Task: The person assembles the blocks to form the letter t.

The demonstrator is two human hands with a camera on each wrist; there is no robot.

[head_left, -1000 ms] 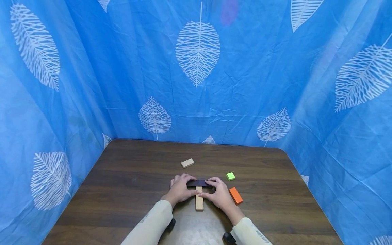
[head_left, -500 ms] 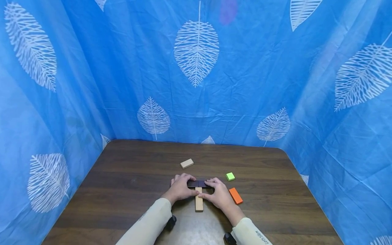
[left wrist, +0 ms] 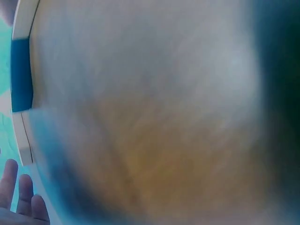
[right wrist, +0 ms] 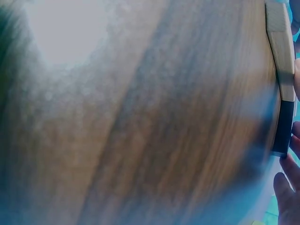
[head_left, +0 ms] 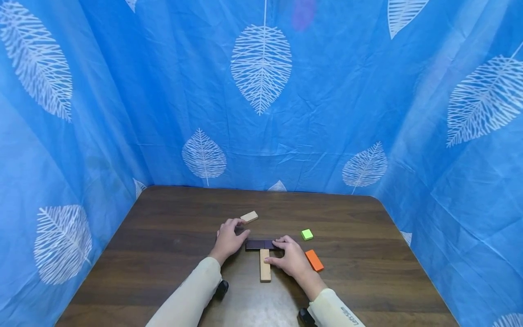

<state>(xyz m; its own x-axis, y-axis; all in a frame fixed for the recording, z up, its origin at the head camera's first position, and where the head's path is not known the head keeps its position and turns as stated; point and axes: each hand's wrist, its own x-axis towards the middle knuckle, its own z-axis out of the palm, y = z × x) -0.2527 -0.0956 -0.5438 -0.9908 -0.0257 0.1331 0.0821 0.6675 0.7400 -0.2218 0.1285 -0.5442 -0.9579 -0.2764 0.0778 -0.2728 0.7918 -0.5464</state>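
Two dark blocks, a left one (head_left: 255, 245) and a right one (head_left: 268, 245), lie end to end across the tabletop. From their middle a pale wooden block (head_left: 265, 271) runs toward the person, making a T. My right hand (head_left: 292, 258) has its fingers on the right dark block's outer end and its thumb on the pale block. In the right wrist view, fingertips (right wrist: 291, 171) meet the dark block's end. Beyond the T, a second pale wooden block (head_left: 250, 217) lies at a slant. My left hand (head_left: 229, 240) has loosely bent fingers, their tips overlapping that block's left end.
A lime-green block (head_left: 307, 235) and an orange block (head_left: 314, 260) lie right of the T. The brown wooden table (head_left: 184, 213) ends at a blue curtain (head_left: 253, 145) with white leaf prints, which hangs behind and on both sides.
My left hand has left the dark block and thumb contact near the T, moving left and away from the person to the far pale block. My right hand has stayed in place.
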